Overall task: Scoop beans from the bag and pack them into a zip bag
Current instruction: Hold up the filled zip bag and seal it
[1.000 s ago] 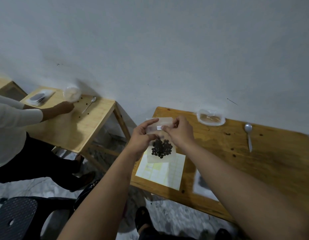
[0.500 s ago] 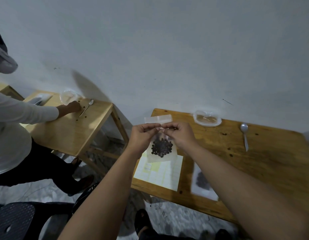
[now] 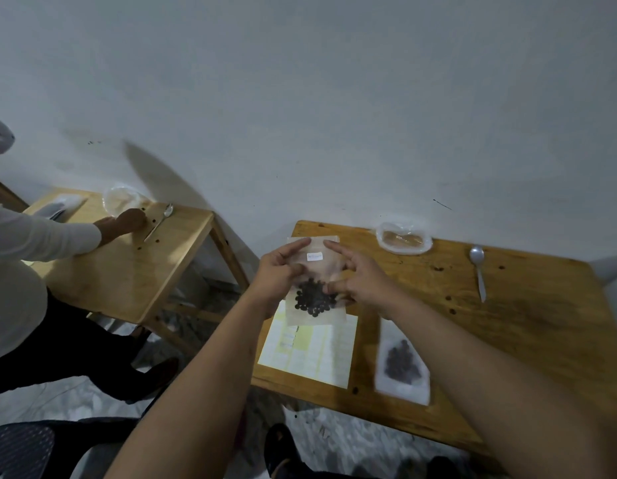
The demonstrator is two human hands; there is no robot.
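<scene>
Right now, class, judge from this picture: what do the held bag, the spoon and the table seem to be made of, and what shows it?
Zip bag: thin clear plastic, seemingly; the dark beans show through it.
Spoon: pale grey with a dull sheen; metal or plastic, unclear.
Table: wood, apparently smooth-finished; light brown with grain and dark knots.

Clear zip bag (image 3: 315,271) held upright above table edge — dark beans (image 3: 314,299) pooled low inside
</scene>
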